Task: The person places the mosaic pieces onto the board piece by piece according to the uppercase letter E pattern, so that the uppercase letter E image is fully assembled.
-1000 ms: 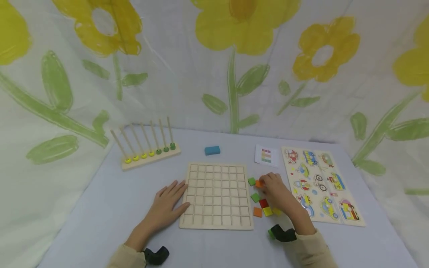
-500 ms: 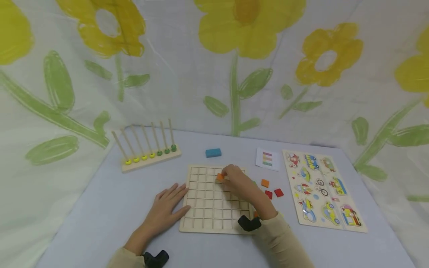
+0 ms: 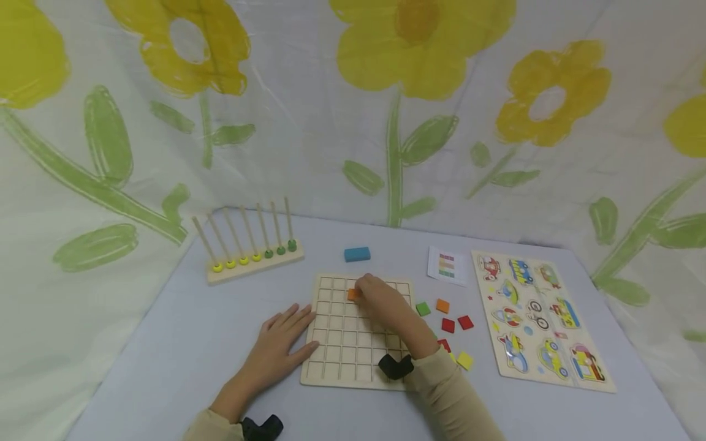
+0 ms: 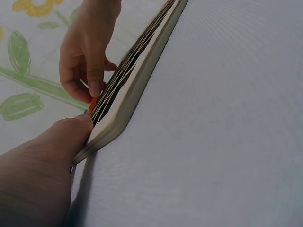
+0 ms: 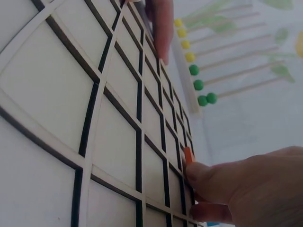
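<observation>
A wooden grid board (image 3: 333, 355) lies on the table in the head view. Over its far rows, my right hand (image 3: 386, 306) pinches an orange square tile (image 3: 352, 294) between thumb and fingers. The right wrist view has this orange tile (image 5: 189, 155) tilted up on edge at the grid's far rows; whether it touches the bottom of a cell I cannot tell. My left hand (image 3: 280, 348) rests with fingers spread at the board's left edge, its thumb (image 4: 71, 135) touching the rim in the left wrist view.
Right of the board lie loose tiles: green (image 3: 423, 309), orange (image 3: 443, 305), red (image 3: 466, 322) and yellow (image 3: 465, 360). A vehicle puzzle board (image 3: 543, 321) is farther right. Behind stand a bead-and-peg rack (image 3: 256, 263), a blue block (image 3: 357, 254) and a pattern card (image 3: 447, 266).
My right hand has carried the orange tile leftward from the loose tiles onto the grid's far rows, shifting slightly left in the last half second. The left hand has stayed at the board's edge.
</observation>
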A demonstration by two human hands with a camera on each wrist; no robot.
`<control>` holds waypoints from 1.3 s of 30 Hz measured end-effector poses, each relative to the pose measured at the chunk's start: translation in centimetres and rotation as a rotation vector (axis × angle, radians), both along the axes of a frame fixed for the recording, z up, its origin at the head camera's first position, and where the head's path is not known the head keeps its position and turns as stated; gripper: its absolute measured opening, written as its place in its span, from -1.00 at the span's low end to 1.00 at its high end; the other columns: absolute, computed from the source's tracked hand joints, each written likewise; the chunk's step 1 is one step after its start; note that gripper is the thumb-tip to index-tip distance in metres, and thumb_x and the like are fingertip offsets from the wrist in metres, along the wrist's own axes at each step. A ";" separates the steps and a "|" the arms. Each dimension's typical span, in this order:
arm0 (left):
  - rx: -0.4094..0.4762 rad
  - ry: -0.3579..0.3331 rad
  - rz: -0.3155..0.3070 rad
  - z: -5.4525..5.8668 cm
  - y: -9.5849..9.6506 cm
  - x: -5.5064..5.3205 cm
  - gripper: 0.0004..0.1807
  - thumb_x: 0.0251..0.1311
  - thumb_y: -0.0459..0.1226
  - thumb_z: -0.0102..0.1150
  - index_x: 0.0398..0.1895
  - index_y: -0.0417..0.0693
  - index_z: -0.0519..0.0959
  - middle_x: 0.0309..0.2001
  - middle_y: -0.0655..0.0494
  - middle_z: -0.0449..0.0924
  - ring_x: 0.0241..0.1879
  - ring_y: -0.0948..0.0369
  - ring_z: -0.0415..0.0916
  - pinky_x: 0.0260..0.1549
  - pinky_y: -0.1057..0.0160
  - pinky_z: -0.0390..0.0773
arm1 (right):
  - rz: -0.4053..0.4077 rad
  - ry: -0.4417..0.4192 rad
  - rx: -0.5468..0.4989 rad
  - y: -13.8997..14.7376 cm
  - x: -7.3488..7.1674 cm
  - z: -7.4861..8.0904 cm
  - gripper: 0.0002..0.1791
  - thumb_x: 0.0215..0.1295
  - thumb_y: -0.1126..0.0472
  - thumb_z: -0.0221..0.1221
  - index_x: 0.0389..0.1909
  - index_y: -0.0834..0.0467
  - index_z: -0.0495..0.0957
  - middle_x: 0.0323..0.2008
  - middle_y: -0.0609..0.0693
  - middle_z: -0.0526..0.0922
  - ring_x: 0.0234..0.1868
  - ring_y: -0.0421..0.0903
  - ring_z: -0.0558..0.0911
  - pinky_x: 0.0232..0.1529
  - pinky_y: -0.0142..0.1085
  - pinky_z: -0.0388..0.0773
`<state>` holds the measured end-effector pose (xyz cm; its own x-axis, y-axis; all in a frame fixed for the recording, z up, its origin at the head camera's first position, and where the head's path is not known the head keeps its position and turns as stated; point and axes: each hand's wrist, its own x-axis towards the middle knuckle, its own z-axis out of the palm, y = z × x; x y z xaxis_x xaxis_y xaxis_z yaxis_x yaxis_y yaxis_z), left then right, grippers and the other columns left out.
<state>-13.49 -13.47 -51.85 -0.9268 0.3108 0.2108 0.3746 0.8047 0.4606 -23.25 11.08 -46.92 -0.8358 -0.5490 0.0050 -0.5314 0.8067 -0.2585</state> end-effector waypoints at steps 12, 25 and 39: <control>-0.006 0.005 0.009 0.2 0.1 0.0 -0.34 0.27 0.16 0.05 0.36 0.08 0.35 0.41 0.18 0.25 0.44 0.06 0.08 0.32 -0.12 0.06 | 0.044 0.075 0.012 0.0 0.1 0.0 -0.77 0.40 0.09 0.11 -0.01 0.06 0.51 -0.14 -0.13 0.57 -0.15 -0.18 0.55 -0.06 -0.29 0.56; -0.005 0.008 0.014 0.2 0.2 0.0 -0.34 0.25 0.14 0.08 0.35 0.07 0.36 0.40 0.15 0.27 0.43 0.05 0.10 0.31 -0.12 0.07 | 0.101 0.101 -0.005 1.3 0.2 0.7 -0.76 0.36 0.15 0.16 -0.01 0.11 0.56 -0.09 -0.06 0.55 -0.10 -0.16 0.55 -0.09 -0.31 0.59; 0.096 -0.100 -0.045 0.9 0.7 -3.1 -0.24 0.25 0.09 0.11 0.42 -0.05 0.21 0.44 -0.16 0.10 0.44 -0.14 -0.04 0.33 -0.25 0.02 | -0.298 -0.181 -0.050 14.4 1.8 2.8 -0.70 0.35 0.17 0.16 0.05 0.16 0.51 -0.03 0.04 0.58 -0.03 0.00 0.55 -0.02 -0.06 0.54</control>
